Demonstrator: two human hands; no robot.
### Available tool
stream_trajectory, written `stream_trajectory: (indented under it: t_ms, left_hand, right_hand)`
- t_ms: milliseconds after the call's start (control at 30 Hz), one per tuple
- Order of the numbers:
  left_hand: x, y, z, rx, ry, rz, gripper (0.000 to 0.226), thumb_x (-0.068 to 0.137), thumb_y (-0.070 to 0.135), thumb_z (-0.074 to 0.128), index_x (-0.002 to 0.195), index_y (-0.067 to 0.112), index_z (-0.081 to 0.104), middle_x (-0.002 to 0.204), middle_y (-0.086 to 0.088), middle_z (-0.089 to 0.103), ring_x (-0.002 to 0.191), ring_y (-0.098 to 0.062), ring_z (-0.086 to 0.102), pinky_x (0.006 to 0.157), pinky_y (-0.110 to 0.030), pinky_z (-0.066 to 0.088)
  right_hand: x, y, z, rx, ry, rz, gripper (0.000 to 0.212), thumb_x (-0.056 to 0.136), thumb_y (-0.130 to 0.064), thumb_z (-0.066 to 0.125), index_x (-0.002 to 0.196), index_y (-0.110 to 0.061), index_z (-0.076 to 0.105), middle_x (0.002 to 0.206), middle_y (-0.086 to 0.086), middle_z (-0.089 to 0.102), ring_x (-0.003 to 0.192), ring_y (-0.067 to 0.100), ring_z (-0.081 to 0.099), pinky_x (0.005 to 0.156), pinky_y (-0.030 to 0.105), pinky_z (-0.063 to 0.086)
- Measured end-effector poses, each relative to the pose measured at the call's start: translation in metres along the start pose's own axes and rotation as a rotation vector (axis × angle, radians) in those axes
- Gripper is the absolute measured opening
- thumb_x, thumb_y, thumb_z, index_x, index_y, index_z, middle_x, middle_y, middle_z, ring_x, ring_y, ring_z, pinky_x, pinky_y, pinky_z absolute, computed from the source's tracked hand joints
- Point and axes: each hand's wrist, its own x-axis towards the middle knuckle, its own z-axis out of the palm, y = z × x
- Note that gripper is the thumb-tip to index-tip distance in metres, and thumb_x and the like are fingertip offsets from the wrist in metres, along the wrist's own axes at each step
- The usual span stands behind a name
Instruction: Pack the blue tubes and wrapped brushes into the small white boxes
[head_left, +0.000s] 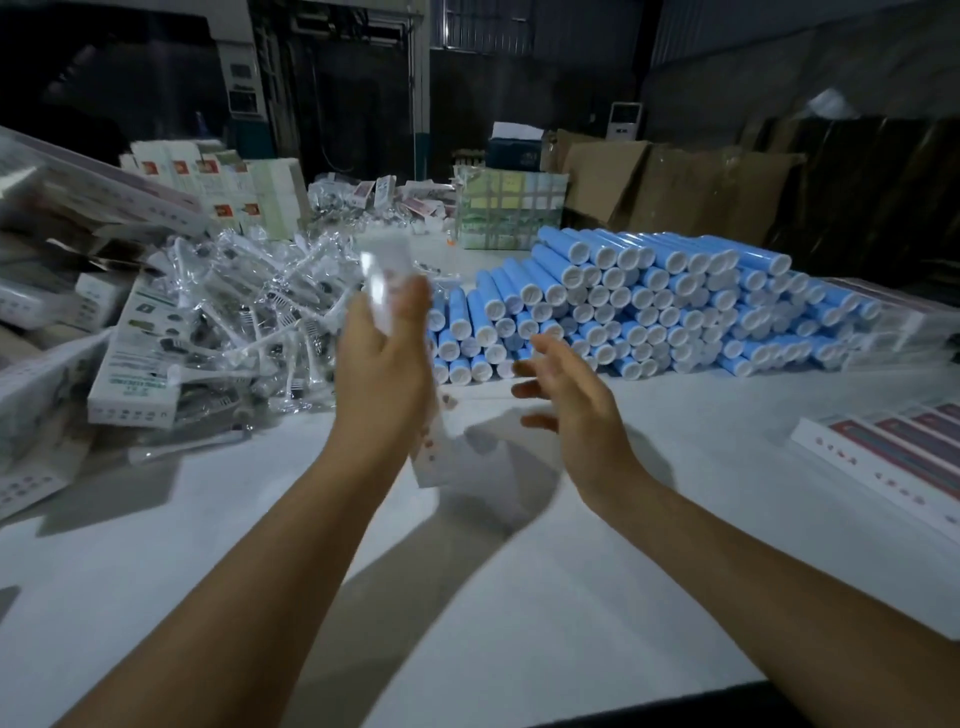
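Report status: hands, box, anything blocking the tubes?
Left hand has its grip on a small white box, blurred. Right hand open, empty. Blue tubes stacked beyond, path unobstructed. Wrapped brushes piled left.

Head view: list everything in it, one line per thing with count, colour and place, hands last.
blue tubes: a big stack, too many to count, blue with white caps, right of centre on the table.
wrapped brushes: a loose pile, clear wrap over white handles, left of centre.
small white box: one, white, blurred, upright in the left hand.
printed cartons: several, white with dark print, lying at the left edge.
upright cartons: a row, white with red marks, far left.
flat boxes: several, white and red, right edge.
cardboard: brown sheets, far right.
table: one, white.
left hand: grips the box.
right hand: open, holding nothing, beside the box.
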Motion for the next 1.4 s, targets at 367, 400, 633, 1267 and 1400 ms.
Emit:
stream_trajectory:
  t_ms: [367,400,633,1267,1400]
  left_hand:
    - [-0.003,-0.017,0.008,-0.587,0.082,-0.596,0.051,0.09,0.066,0.039,0.104,0.021,0.059,0.082,-0.004,0.075,0.077,-0.02,0.072,0.064,-0.033,0.059]
    - [-0.003,-0.023,0.007,-0.569,0.015,-0.576,0.057,0.09,0.067,0.036,0.112,0.02,0.059,0.096,-0.006,0.074,0.088,-0.021,0.071,0.074,-0.036,0.057]
    - [-0.012,-0.061,0.012,0.438,-0.427,-0.108,0.028,0.097,0.04,0.046,0.092,0.023,0.069,0.089,0.001,0.065,0.083,-0.021,0.058,0.075,-0.036,0.043]
    - [-0.02,-0.062,0.016,0.833,-0.711,0.243,0.016,0.081,0.043,0.062,0.077,0.056,0.054,0.083,0.009,0.063,0.078,-0.019,0.056,0.073,-0.044,0.049]
    - [-0.024,-0.051,0.019,0.854,-0.721,0.266,0.014,0.084,0.025,0.069,0.092,0.036,0.07,0.087,0.004,0.061,0.086,-0.023,0.053,0.079,-0.043,0.046]
  right_hand:
    - [-0.011,0.0,0.027,-0.408,-0.236,-0.147,0.056,0.089,-0.041,0.061,0.14,-0.041,0.04,0.103,-0.008,0.042,0.104,0.011,0.049,0.09,0.026,0.045]
    - [-0.009,-0.004,0.026,-0.392,-0.214,-0.131,0.052,0.091,-0.038,0.06,0.14,-0.04,0.042,0.102,-0.007,0.044,0.104,0.013,0.05,0.092,0.029,0.046]
    - [0.004,-0.048,-0.055,-0.41,0.057,-0.129,0.042,0.093,-0.028,0.057,0.135,-0.029,0.053,0.12,0.0,0.059,0.112,0.011,0.053,0.099,0.025,0.042]
    - [-0.124,-0.006,-0.259,-1.524,0.257,0.155,0.05,0.088,-0.054,0.045,0.134,-0.035,0.048,0.128,-0.006,0.042,0.115,0.015,0.028,0.097,0.033,0.022]
    - [-0.112,-0.028,-0.251,-1.354,0.294,0.112,0.04,0.091,-0.045,0.054,0.127,-0.029,0.058,0.124,-0.006,0.05,0.117,0.016,0.038,0.095,0.031,0.027]
